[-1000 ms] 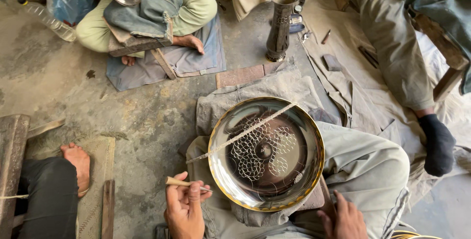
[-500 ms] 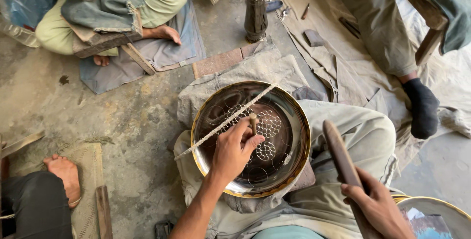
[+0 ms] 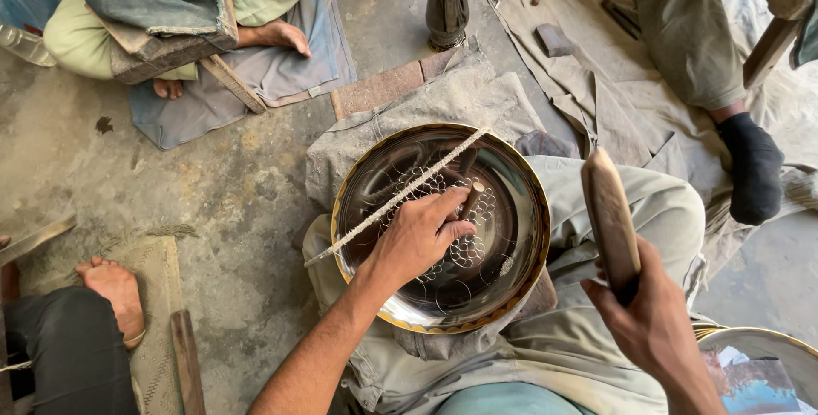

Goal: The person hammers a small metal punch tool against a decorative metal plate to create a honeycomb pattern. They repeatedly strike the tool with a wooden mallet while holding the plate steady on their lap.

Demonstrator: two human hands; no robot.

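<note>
Brass-rimmed round tray (image 3: 511,291) rests on my lap, its dark face carrying a pattern of small circles. My left hand (image 3: 417,236) lies over the middle, fingers clamped on a short punch (image 3: 471,198). A thin rod (image 3: 388,202) crosses the tray toward 8 o'clock. At 3 o'clock, my right hand (image 3: 652,317) grips a wooden mallet (image 3: 609,215).

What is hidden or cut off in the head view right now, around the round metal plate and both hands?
- Tip of the small punch tool: hidden by the left hand.
- Part of the engraved pattern on the round gold-rimmed metal plate: under the same hand.
- Lower end of the wooden mallet: wrapped by the right hand.
- Second metal dish: cut off by the bottom-right corner.
</note>
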